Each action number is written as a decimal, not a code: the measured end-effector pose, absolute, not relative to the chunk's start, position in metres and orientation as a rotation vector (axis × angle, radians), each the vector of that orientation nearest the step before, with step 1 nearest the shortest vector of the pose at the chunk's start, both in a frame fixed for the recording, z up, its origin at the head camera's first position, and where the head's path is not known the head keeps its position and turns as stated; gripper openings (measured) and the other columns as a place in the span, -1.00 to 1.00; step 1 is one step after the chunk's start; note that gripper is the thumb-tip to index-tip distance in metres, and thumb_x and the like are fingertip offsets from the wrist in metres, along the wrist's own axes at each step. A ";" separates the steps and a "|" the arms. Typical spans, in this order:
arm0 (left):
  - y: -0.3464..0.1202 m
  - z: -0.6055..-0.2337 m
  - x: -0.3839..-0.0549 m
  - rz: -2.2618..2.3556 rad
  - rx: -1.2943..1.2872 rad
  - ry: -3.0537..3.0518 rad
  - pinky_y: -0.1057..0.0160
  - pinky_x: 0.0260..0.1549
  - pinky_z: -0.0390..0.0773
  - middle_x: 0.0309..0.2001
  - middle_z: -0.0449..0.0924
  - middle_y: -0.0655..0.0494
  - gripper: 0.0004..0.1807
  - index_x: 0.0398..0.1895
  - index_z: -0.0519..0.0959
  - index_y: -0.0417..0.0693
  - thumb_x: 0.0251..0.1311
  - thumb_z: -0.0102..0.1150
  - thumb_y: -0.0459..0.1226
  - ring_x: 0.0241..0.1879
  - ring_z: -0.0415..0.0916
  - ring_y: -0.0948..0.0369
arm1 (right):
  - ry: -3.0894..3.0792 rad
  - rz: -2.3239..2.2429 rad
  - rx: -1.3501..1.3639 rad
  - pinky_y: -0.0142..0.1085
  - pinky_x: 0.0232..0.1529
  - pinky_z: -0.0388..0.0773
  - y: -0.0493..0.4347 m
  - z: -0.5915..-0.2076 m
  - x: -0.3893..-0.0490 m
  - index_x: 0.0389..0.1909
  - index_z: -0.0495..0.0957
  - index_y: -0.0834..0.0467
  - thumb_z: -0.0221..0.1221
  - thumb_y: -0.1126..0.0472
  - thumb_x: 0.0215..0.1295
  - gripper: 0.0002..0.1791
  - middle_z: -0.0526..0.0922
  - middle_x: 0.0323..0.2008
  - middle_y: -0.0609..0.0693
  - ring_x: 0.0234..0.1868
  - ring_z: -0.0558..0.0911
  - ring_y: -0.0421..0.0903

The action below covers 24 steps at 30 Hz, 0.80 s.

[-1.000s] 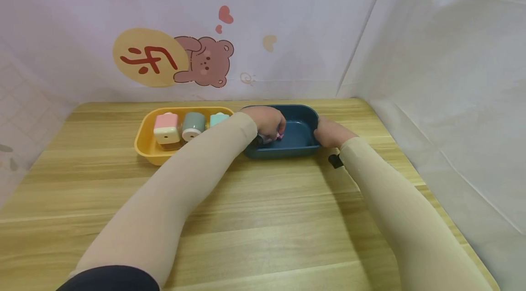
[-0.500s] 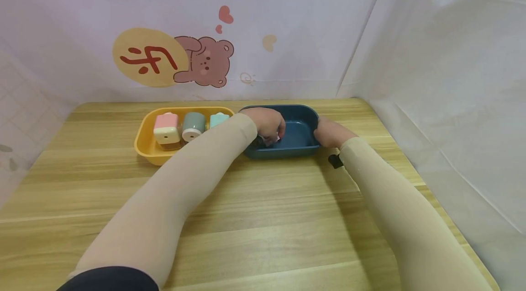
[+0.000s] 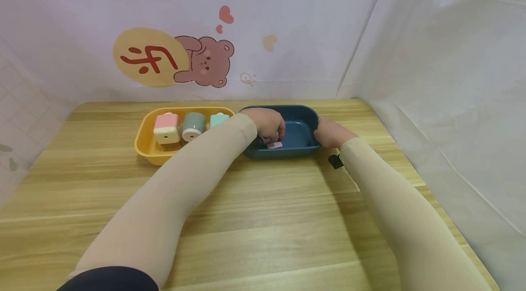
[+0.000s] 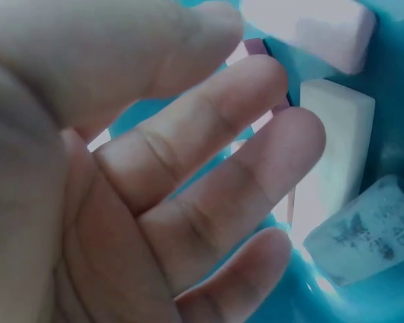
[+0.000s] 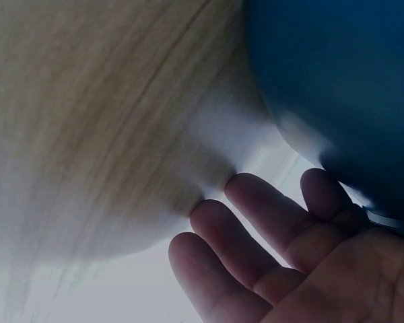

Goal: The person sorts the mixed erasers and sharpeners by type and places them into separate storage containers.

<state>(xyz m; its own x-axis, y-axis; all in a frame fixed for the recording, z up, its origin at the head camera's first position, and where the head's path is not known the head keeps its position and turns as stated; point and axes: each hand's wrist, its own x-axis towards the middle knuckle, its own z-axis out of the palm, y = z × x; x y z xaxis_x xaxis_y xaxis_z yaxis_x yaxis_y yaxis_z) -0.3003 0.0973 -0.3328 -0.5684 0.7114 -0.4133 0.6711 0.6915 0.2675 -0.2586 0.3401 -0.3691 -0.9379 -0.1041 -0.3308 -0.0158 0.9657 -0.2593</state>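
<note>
My left hand (image 3: 267,122) reaches down into the left part of the dark blue tray (image 3: 300,147). Its fingers (image 4: 256,155) lie relaxed over several erasers in the left wrist view. There, a pale pink eraser (image 4: 316,30) is beside the thumb tip, a white eraser (image 4: 337,134) beyond the fingertips, and a worn eraser marked 4B (image 4: 363,232) at lower right. Darker pink pieces are partly hidden behind the fingers. At the tray's right end my right hand (image 3: 330,132) holds the rim; its index finger (image 5: 323,195) meets the outer wall, the other fingers extend outside, and the thumb is hidden.
Left of the blue tray stands a yellow tray (image 3: 144,145) holding a pink-and-cream pencil sharpener (image 3: 166,129), a grey-green one (image 3: 193,126) and a mint one (image 3: 218,118). White cloth hangs behind and right of the wooden table (image 3: 263,218).
Beneath my left fingers, a pink eraser that showed only in part now shows as a flat block by the tray's near wall. The right hand and the tray stay where they were.
</note>
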 end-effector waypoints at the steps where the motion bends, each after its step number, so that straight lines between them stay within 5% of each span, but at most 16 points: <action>1: 0.097 -0.333 -0.300 0.115 1.063 2.412 0.08 0.07 0.57 -0.01 0.67 0.22 -0.73 0.09 0.71 0.17 0.41 0.18 -0.27 0.02 0.54 0.13 | 2.768 -0.363 -0.088 0.20 0.43 0.38 0.340 -0.369 -0.259 0.41 0.10 0.65 -0.23 0.24 0.51 -0.36 0.38 0.36 0.57 0.22 0.51 0.27; 24: 0.096 -0.331 -0.303 0.255 1.085 2.502 0.00 0.32 0.53 0.19 0.64 0.15 -0.63 0.30 0.62 0.09 0.50 0.10 -0.17 0.15 0.55 0.14 | 2.768 -0.366 -0.101 0.19 0.38 0.42 0.341 -0.370 -0.258 0.37 0.13 0.65 -0.24 0.25 0.50 -0.39 0.42 0.30 0.55 0.11 0.51 0.23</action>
